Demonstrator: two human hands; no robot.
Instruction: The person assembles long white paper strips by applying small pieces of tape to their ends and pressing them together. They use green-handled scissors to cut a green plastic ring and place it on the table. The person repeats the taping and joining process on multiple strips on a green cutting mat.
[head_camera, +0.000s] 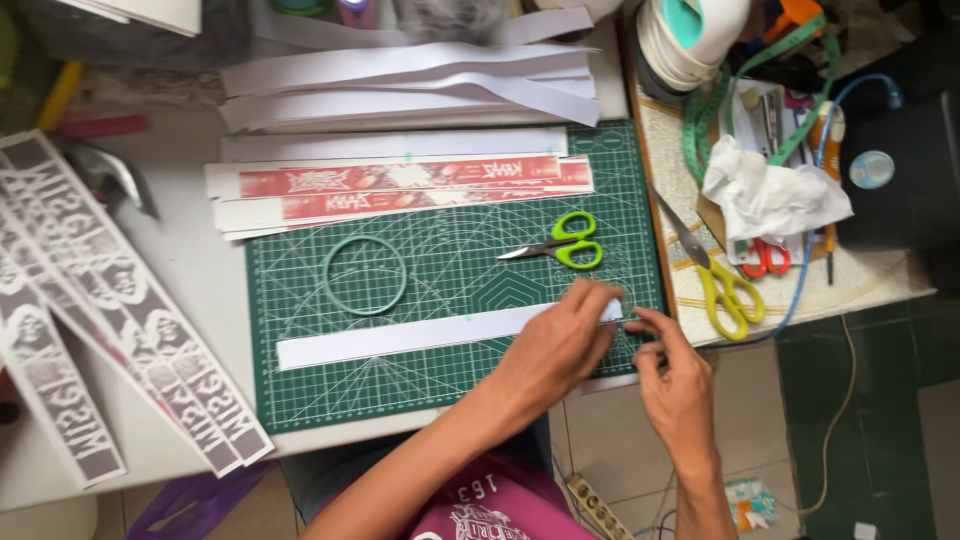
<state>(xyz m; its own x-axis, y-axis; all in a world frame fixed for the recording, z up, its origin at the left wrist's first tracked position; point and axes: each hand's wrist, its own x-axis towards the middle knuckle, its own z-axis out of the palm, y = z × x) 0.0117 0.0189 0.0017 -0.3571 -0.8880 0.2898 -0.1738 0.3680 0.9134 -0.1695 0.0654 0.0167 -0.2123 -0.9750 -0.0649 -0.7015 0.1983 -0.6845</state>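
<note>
A: Strips everywhere. What printed ones lie on the desk?

B: Two long red-printed paper strips (400, 190) lie along the top edge of the green cutting mat (450, 385), side by side, with white borders. At the far left edge of the desk, several grey-and-white printed strips (90, 320) fan out diagonally. Above the mat, plain white strips (410, 80) are stacked loosely.

A: And the piece being handled?

B: A plain white paper strip (400, 338) runs nearly across the mat, slightly tilted, its right end rising. It is long, narrow and unprinted, lying flat.

A: The hands?

B: Both meet at its right end. The left hand (560, 340) lies curled over that end, fingers bent down onto the paper. The right hand (675, 385) is just beside it, thumb and forefinger pinched together at the strip's tip; whether they hold paper or something small, I cannot tell.

A: What else is near?

B: A pale green ring (365, 275) sits on the mat above the strip. Green-handled scissors (560, 243) lie just right of it. Yellow-handled scissors (715, 275) rest off the mat, beside a crumpled white paper (770, 190) and a green measuring tape (770, 55).
</note>
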